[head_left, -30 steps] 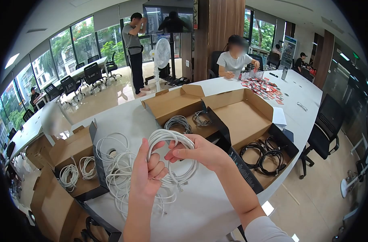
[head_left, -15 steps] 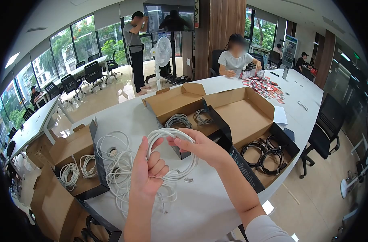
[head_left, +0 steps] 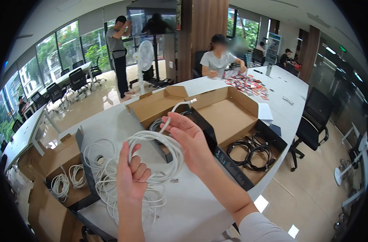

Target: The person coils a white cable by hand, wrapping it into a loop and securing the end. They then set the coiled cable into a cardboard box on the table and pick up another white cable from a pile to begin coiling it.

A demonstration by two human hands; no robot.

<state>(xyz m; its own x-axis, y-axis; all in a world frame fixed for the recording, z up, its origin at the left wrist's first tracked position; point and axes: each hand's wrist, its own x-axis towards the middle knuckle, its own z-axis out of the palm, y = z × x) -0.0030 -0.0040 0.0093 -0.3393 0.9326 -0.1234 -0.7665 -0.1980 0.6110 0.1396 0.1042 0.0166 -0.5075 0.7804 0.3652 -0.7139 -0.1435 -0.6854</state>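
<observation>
My left hand (head_left: 132,176) is closed around a coil of white cable (head_left: 168,152), held up over the white table (head_left: 200,209). My right hand (head_left: 188,138) pinches the cable's free end, which sticks up with its plug (head_left: 190,101) above the fingers. Under the coil lies a loose heap of more white cable (head_left: 107,181).
An open cardboard box (head_left: 228,115) behind my hands holds grey coiled cables (head_left: 155,125); a black-lined box (head_left: 252,155) on the right holds black cables. Another box (head_left: 60,177) with white coils sits at the left. A person sits at the far end by red packets (head_left: 246,84); another person stands by a fan (head_left: 144,56).
My right hand has pulled the cable's end up out of the coil, so the plug now stands above my fingers. The view has shifted a little to the right.
</observation>
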